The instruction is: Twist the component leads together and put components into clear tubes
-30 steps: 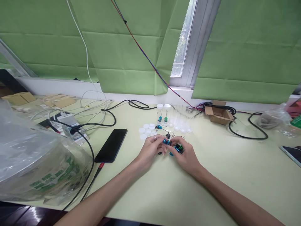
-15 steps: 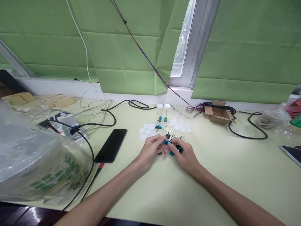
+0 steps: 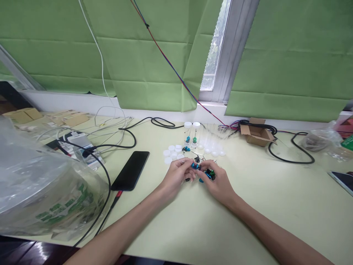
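Observation:
Between both hands is a small blue-and-black part (image 3: 196, 166), too small to name. Thumb and fingers of my left hand (image 3: 179, 173) pinch it and the end of a thin metal rod shows there. My right hand (image 3: 217, 179) closes its thumb and forefinger on the part's right end. Under the right fingers lies a small pile of blue, black and green parts (image 3: 209, 174), partly hidden. Just beyond the hands are a black part (image 3: 196, 159) and another blue-and-black part (image 3: 186, 149) on the table.
Two capped clear tubes (image 3: 196, 133) holding a blue and a green piece stand at the back, beside several clear tubes (image 3: 211, 143). White caps (image 3: 171, 148) lie left of them. A phone (image 3: 130, 171), a plastic bag (image 3: 49, 184), cables and a cardboard box (image 3: 257, 137) surround the work.
My right fingertips have shifted slightly at the held part, so more of it shows. My left hand is almost unmoved.

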`<state>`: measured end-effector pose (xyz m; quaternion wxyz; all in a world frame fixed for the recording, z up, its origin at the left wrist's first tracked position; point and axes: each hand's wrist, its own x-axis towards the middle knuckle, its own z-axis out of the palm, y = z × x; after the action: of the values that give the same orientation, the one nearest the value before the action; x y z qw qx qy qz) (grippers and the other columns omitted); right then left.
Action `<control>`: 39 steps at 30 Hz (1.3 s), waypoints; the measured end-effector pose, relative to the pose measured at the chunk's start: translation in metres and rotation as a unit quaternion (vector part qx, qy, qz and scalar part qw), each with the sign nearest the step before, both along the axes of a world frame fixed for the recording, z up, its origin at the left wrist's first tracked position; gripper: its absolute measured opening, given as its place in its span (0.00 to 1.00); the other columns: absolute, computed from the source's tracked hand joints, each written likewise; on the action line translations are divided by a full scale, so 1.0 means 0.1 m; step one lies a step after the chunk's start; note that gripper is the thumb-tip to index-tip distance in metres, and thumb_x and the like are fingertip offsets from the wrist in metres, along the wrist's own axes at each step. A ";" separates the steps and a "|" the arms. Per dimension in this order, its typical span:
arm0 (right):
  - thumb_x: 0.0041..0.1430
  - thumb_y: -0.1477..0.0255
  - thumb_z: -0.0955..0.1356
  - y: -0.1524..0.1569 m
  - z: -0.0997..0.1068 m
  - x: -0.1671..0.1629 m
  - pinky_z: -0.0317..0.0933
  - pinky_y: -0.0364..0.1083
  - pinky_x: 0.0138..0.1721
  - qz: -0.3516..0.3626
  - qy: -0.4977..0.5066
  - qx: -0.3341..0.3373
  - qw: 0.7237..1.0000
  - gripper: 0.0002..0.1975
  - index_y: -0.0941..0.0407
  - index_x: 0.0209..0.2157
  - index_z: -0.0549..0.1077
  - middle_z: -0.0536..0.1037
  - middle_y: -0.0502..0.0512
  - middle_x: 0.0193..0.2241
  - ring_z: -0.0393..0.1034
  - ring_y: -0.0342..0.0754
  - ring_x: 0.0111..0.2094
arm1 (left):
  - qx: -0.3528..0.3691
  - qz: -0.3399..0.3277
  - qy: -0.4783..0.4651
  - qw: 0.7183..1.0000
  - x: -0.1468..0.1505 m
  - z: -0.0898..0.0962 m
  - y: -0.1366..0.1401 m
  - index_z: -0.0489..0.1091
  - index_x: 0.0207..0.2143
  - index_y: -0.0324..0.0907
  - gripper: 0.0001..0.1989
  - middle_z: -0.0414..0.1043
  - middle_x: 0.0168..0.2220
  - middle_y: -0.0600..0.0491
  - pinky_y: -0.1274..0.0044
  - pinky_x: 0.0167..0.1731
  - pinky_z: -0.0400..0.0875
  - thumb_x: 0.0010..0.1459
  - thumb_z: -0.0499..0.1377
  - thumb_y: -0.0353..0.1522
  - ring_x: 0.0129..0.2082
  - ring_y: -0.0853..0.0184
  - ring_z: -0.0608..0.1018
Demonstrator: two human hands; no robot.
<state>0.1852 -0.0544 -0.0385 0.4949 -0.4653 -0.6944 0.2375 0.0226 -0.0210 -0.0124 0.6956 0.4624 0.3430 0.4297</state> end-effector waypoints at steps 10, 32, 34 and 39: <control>0.66 0.67 0.63 0.03 -0.02 0.00 0.61 0.45 0.35 -0.004 -0.013 -0.018 1.000 0.10 0.54 0.32 0.72 0.76 0.51 0.28 0.69 0.47 0.31 | -0.002 -0.007 0.001 1.000 0.01 -0.01 0.00 0.72 0.31 0.37 0.11 0.71 0.22 0.52 0.78 0.24 0.65 0.58 0.61 0.38 0.22 0.70 0.72; 0.64 0.68 0.65 0.02 -0.02 0.00 0.62 0.46 0.36 -0.013 0.000 -0.012 1.000 0.06 0.54 0.37 0.72 0.77 0.52 0.32 0.70 0.47 0.33 | -0.002 -0.005 -0.003 1.000 0.00 -0.01 0.00 0.73 0.31 0.37 0.11 0.71 0.22 0.52 0.78 0.23 0.64 0.58 0.61 0.37 0.22 0.71 0.72; 0.65 0.67 0.64 0.02 -0.01 -0.01 0.61 0.46 0.36 -0.012 -0.006 -0.020 1.000 0.08 0.54 0.35 0.72 0.77 0.52 0.31 0.70 0.47 0.33 | -0.004 -0.005 -0.002 1.000 0.00 -0.01 0.00 0.73 0.31 0.37 0.11 0.71 0.22 0.52 0.78 0.23 0.64 0.58 0.61 0.38 0.22 0.71 0.72; 0.67 0.66 0.62 0.02 -0.01 0.00 0.61 0.46 0.36 -0.008 -0.018 -0.027 0.999 0.12 0.54 0.32 0.73 0.76 0.51 0.28 0.69 0.47 0.31 | -0.005 -0.006 0.001 1.000 0.01 -0.02 0.00 0.73 0.31 0.37 0.11 0.72 0.23 0.51 0.78 0.24 0.65 0.58 0.62 0.38 0.23 0.70 0.73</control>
<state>0.1850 -0.0525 -0.0400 0.4718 -0.4879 -0.6929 0.2436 0.0231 -0.0214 -0.0140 0.7003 0.4613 0.3433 0.4230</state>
